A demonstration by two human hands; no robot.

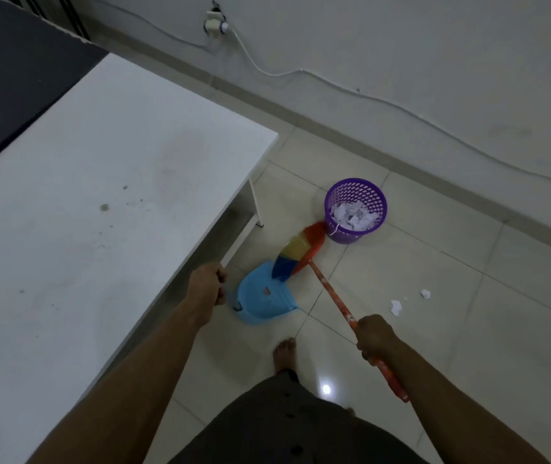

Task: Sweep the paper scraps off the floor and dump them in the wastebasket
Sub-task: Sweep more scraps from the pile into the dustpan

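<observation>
A purple mesh wastebasket (372, 199) stands on the tiled floor with white paper scraps (351, 214) inside. My right hand (375, 339) grips the orange handle of a broom (332, 294). Its red, yellow and blue bristle head (300, 251) reaches from the basket's base to the far edge of a blue dustpan (260, 299). My left hand (207, 290) is curled in a fist just left of the dustpan, seemingly around its handle, which the hand hides. Two loose paper scraps (396, 307) lie on the floor to the right of the broom.
A white table (100, 195) fills the left side, its leg (256, 204) close to the basket. My bare foot (284, 353) stands just behind the dustpan. A white cable (300, 73) runs along the wall from an outlet (215, 23).
</observation>
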